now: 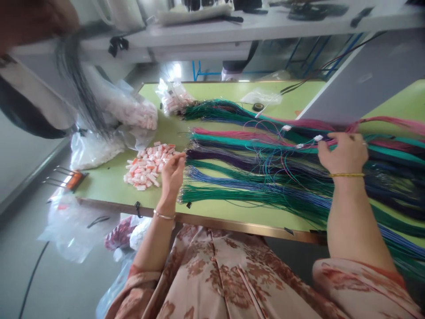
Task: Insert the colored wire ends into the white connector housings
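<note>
One left hand (173, 172) pinches closed, right hand (345, 153) curls over wires (232, 142), grip unclear

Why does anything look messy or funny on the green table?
The loops of thin wire look a bit messy: they curl across the bundles, which lie in fairly straight rows. The small pieces sit in a loose heap. I can't see anything clearly broken.
</note>
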`<action>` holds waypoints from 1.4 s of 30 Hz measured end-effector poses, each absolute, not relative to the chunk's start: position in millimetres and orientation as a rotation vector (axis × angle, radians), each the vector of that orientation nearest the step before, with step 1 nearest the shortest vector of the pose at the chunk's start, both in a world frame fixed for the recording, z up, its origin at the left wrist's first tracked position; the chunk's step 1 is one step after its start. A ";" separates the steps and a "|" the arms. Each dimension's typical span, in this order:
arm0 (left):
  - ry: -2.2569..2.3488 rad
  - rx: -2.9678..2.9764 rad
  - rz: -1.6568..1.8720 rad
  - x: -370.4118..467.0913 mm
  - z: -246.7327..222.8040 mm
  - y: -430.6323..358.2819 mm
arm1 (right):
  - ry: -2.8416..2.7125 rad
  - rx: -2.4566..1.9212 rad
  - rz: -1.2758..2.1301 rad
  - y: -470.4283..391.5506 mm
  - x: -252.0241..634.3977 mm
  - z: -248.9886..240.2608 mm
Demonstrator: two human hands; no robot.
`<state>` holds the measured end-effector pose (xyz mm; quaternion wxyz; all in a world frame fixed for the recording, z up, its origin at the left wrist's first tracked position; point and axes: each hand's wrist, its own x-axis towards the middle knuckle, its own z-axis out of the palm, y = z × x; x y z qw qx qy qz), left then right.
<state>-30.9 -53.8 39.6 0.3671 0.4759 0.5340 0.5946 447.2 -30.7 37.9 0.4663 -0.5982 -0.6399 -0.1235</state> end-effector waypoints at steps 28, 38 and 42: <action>2.328 2.204 0.321 -98.3 16.3 -75.2 | -2.619 -1.419 -0.260 -133.5 231.9 -4.3; 2.301 2.222 0.287 -93.4 25.4 -75.3 | -2.357 -1.359 -0.189 -146.7 233.3 -9.4; 2.285 2.247 0.471 -90.3 28.3 -81.4 | -2.139 -1.464 -0.026 -138.9 255.4 -4.4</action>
